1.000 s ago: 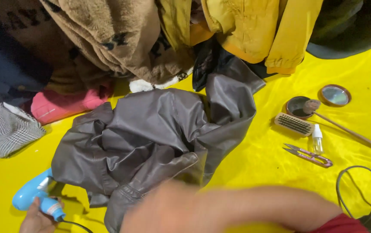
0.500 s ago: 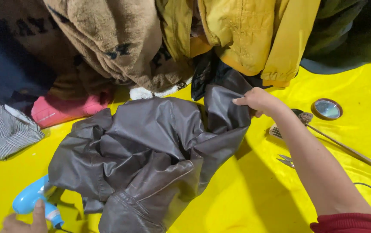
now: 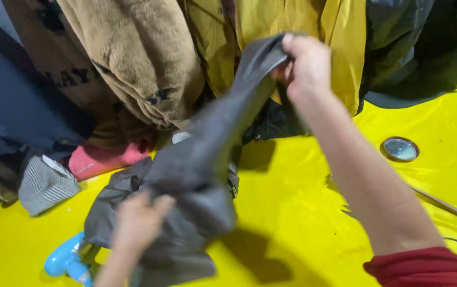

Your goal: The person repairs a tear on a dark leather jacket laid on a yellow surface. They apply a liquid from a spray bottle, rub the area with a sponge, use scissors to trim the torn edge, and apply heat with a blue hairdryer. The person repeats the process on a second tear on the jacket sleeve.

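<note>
grey jacket (image 3: 202, 159) | runs from far right down to near left; right hand (image 3: 305, 66) pinches its far end tight; left hand (image 3: 138, 223) touches near end, grip blurred, cannot tell

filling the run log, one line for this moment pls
right hand: pinches grey jacket edge, raised | left hand: on jacket, grip unclear | yellow sheet beneath

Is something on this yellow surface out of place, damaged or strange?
Nothing looks damaged or spilled. The right hand lifts one end of the crumpled grey jacket, and the left hand touches its lower part. A light blue handheld tool lies partly under it, so it is half hidden.
</note>
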